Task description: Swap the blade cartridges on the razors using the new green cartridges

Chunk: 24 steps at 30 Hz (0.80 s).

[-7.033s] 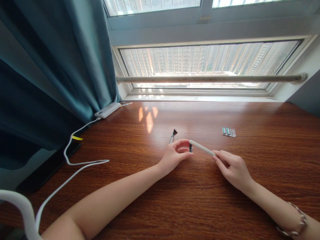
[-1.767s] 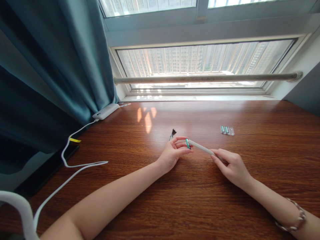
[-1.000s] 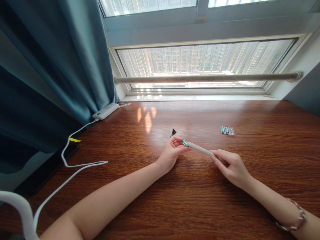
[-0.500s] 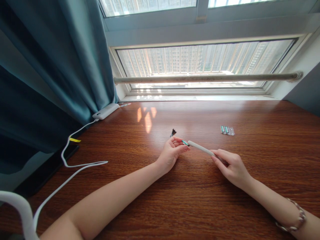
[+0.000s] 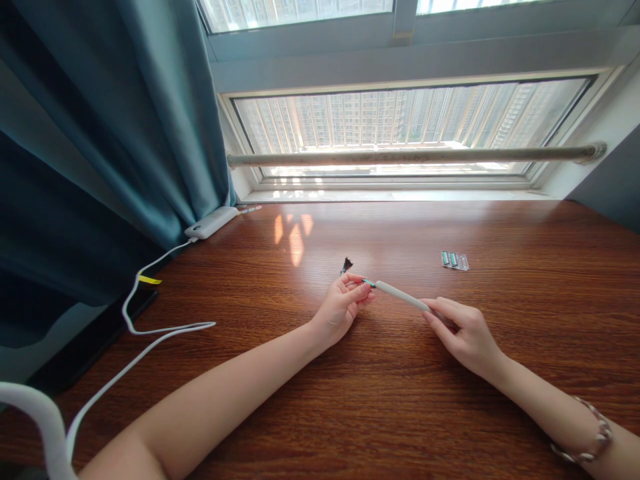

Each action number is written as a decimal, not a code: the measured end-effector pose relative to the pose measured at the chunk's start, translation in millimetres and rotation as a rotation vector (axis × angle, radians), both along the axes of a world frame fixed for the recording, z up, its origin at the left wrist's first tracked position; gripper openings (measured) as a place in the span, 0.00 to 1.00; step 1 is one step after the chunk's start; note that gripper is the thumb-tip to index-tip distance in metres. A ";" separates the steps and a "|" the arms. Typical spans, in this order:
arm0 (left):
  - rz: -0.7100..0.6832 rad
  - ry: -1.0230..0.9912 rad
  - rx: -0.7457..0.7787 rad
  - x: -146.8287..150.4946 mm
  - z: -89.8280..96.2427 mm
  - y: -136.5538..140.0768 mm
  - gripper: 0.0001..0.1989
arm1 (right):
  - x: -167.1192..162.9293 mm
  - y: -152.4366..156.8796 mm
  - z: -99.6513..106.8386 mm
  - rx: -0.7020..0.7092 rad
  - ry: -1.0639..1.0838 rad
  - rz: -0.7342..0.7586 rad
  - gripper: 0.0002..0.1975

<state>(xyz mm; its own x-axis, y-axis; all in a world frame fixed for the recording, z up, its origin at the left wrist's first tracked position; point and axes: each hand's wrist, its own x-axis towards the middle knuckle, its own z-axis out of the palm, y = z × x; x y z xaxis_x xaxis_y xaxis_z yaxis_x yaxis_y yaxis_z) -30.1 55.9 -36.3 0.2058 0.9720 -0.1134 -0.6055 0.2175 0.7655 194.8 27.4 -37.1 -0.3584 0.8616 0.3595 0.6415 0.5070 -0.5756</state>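
Between the thumb and fingers of my left hand (image 5: 341, 308) is a small razor cartridge (image 5: 369, 283) with a green strip, partly hidden by the fingertips. My right hand (image 5: 461, 327) grips a slim white handle (image 5: 401, 295) near its lower right end. The handle's far tip points at the cartridge and meets it or stands very close; I cannot tell which. Just beyond my left fingers a dark object with a bushy black end (image 5: 347, 265) shows, its lower part hidden. A clear pack (image 5: 455, 261) with two similar green-striped cartridges lies farther back on the right.
The brown wooden table (image 5: 400, 413) reaches to the window. A white power bank (image 5: 212, 223) lies at the back left by the blue curtain (image 5: 165, 113). From it a white cable (image 5: 145, 332) loops along the left side. A metal bar (image 5: 400, 157) crosses the window.
The left fingers have shifted their hold, and the cartridge appears turned slightly, with the thumb now higher over it. The right hand and white handle have hardly moved.
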 end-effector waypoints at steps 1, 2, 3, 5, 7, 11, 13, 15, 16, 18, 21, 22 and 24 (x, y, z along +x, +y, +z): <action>-0.002 -0.005 -0.006 0.0 0.0 -0.1 0.12 | 0.0 0.0 0.4 -0.002 0.004 -0.008 0.12; -0.007 -0.009 -0.010 -0.1 0.0 -0.2 0.12 | 0.1 0.0 0.8 -0.002 0.005 -0.009 0.12; -0.014 -0.013 -0.013 -0.1 0.0 -0.3 0.12 | 0.1 0.0 1.0 0.000 0.003 -0.005 0.12; -0.026 -0.018 -0.015 -0.3 0.1 -0.6 0.12 | 0.1 -0.2 1.2 0.005 -0.006 0.004 0.13; -0.034 -0.014 -0.013 -0.6 0.4 -0.9 0.13 | -0.1 -0.2 1.1 0.016 -0.004 -0.012 0.12; -0.067 0.000 0.004 -1.3 1.9 -2.1 0.13 | -0.7 -0.1 1.2 0.024 0.026 -0.042 0.12; -0.098 0.009 0.021 -1.6 3.4 -3.1 0.14 | -0.8 -0.1 1.4 0.021 0.036 -0.034 0.12; -0.130 0.019 0.033 -1.9 5.5 -4.2 0.14 | -0.6 -0.1 1.7 0.012 0.044 -0.041 0.12; -0.143 0.019 0.035 -2.0 6.5 -4.8 0.15 | -0.4 -0.1 1.8 0.003 0.050 -0.052 0.12; -0.161 0.014 0.030 -2.1 8.4 -5.6 0.15 | -0.3 0.2 1.9 -0.014 0.063 -0.075 0.12; -0.177 0.022 0.017 -2.2 10.2 -6.3 0.17 | -0.6 0.8 2.4 -0.023 0.069 -0.085 0.12; -0.180 0.032 0.012 -2.2 10.5 -6.4 0.17 | -0.9 1.0 2.7 -0.020 0.065 -0.082 0.13; -0.180 0.052 0.005 -2.1 10.6 -6.6 0.18 | -1.5 0.9 3.5 -0.008 0.055 -0.075 0.13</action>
<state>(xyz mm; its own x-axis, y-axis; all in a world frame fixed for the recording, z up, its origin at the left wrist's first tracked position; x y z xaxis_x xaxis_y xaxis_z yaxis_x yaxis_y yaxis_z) -32.2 49.4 -25.8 0.3702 0.9207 -0.1237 -0.5168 0.3148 0.7962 193.4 28.3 -33.7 -0.2726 0.8883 0.3697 0.6448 0.4539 -0.6151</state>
